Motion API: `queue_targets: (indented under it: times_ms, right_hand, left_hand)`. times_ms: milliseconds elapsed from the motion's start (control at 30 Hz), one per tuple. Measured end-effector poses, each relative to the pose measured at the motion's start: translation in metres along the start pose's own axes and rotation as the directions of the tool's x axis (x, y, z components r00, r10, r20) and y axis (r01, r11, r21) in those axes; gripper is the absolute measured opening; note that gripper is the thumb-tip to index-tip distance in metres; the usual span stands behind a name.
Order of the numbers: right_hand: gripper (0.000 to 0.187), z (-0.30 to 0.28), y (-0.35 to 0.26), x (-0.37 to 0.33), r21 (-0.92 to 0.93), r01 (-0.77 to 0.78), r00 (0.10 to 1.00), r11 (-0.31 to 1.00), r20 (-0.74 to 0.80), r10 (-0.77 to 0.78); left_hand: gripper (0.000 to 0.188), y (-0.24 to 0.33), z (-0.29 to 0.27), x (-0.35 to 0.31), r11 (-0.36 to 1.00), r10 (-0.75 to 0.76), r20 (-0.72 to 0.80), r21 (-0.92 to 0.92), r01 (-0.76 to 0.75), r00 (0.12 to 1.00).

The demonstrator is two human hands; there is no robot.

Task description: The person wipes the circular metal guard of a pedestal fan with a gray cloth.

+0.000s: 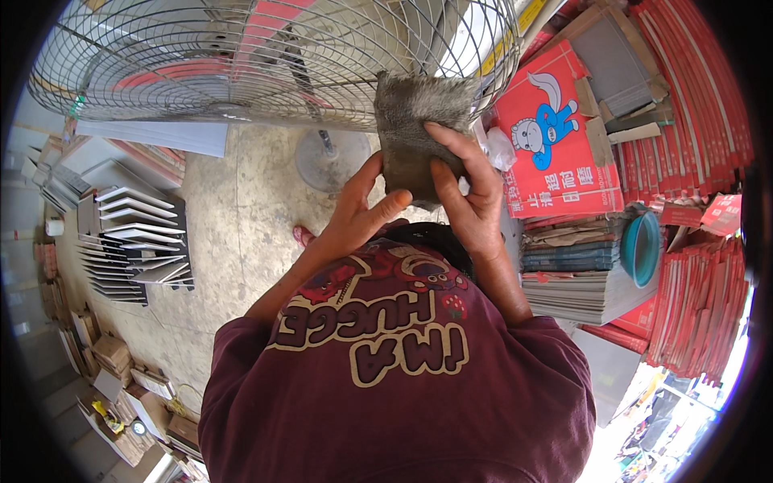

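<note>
Both my hands are raised in front of my chest around a dark grey, roughly rectangular cloth-like piece (415,109) with a fuzzy upper edge. Its exact kind is not plain. My right hand (475,197) grips it from the right, with a finger and the thumb lying over its near face. At the lower left edge, my left hand (358,213) holds on; its fingers go partly behind the piece and its thumb reaches across the lower corner. Just beyond the piece is the wire guard of a large fan (241,72), which it partly covers.
The fan's round base (326,157) stands on the concrete floor (233,201). At left is a rack of pale flat panels (137,241). Stacked red cartons (555,137), grey tiles (568,294) and a teal basin (640,249) crowd the right side. Cardboard boxes (113,354) sit lower left.
</note>
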State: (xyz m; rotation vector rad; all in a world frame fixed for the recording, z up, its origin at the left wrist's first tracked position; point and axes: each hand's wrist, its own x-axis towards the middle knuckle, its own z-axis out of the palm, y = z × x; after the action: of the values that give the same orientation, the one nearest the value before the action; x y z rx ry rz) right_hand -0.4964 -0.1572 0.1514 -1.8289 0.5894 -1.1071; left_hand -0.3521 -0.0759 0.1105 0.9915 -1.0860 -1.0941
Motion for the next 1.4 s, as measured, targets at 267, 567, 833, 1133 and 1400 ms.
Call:
queue_targets:
  times_ms: [267,567,833,1133,1400]
  right_hand:
    - [0.037,0.015,0.051,-0.016,0.287,-0.4,0.912,0.87,0.033,0.409]
    - [0.046,0.019,0.076,-0.027,0.333,-0.671,0.732,0.662,0.156,0.664]
    - [0.045,0.019,0.068,-0.022,0.304,-0.574,0.817,0.76,0.15,0.557]
    - [0.04,0.007,-0.006,0.005,-0.003,0.167,0.981,0.986,0.105,-0.165]
    - [0.042,0.029,0.029,-0.006,0.221,-0.248,0.969,0.943,0.048,0.244]
  left_hand:
    - [0.035,-0.033,-0.006,0.0,0.909,-0.359,-0.051,-0.244,0.337,0.932]
    - [0.033,-0.048,-0.014,-0.006,0.827,-0.527,-0.051,-0.258,0.499,0.848]
    - [0.034,-0.043,-0.016,-0.007,0.862,-0.47,-0.068,-0.25,0.441,0.88]
    - [0.039,-0.003,-0.01,-0.01,0.979,-0.022,-0.064,-0.202,0.009,0.998]
    - [0.037,-0.018,-0.013,-0.01,0.94,-0.194,-0.096,-0.303,0.157,0.976]
